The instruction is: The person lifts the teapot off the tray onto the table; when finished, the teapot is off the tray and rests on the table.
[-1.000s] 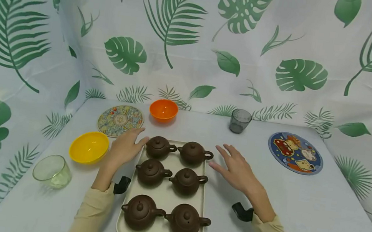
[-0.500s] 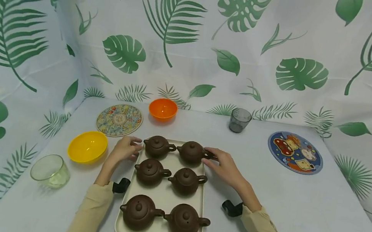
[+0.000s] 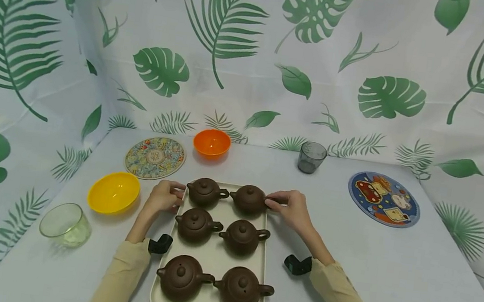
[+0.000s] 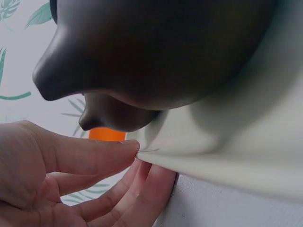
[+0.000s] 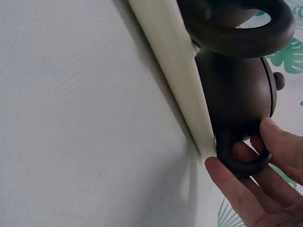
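A cream rectangular tray (image 3: 213,256) carries several dark brown teapots in two columns. At its far left edge, my left hand (image 3: 164,197) pinches the rim beside the far-left teapot (image 3: 204,192). The left wrist view shows the thumb (image 4: 104,153) at the top of the rim, with other fingers underneath. My right hand (image 3: 291,208) holds the handle (image 5: 253,168) of the far-right teapot (image 3: 248,200), its thumb and fingers around the loop. In the right wrist view, one fingertip (image 5: 215,165) lies against the tray's corner. The teapots stand upright with lids on.
Left of the tray are a yellow bowl (image 3: 114,193) and a pale green glass (image 3: 67,225). Behind lie a patterned round mat (image 3: 156,158), an orange bowl (image 3: 212,145) and a grey glass (image 3: 312,158). A blue round mat (image 3: 384,199) lies at the right.
Both hands were spread beside the tray. The left has curled onto the tray's rim, and the right has moved left and taken hold of the far-right teapot's handle. The teapots look unmoved.
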`<action>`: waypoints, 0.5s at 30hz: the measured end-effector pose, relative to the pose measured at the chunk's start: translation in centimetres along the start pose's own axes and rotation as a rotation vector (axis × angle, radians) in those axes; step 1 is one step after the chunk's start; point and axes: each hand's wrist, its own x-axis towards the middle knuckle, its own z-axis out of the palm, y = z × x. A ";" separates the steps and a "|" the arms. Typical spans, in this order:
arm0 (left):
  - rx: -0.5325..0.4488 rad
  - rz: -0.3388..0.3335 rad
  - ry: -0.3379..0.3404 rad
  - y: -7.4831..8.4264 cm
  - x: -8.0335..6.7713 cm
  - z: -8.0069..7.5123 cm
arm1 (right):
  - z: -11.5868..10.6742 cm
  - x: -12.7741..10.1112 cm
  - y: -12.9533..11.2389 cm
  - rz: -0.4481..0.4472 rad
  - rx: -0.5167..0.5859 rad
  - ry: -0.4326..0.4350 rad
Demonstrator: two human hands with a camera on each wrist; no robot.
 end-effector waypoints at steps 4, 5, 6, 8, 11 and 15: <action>-0.010 -0.002 -0.017 0.1 0.0 -0.2 | -0.1 0.1 0.1 0.021 0.011 -0.002; -0.016 -0.004 -0.024 0.1 -0.1 -0.3 | -0.1 0.1 0.1 0.022 0.013 -0.001; -0.026 -0.006 -0.031 0.1 -0.1 -0.3 | -0.1 0.1 0.2 0.020 0.013 -0.001; -0.042 -0.009 -0.043 0.1 -0.1 -0.3 | -0.3 0.1 0.3 0.019 0.020 -0.002; -0.059 -0.012 -0.056 0.0 -0.2 -0.4 | -0.9 0.1 0.8 0.012 0.062 -0.006; -0.079 -0.021 -0.065 0.0 -0.2 -0.4 | -2.5 0.0 1.7 0.010 0.186 -0.023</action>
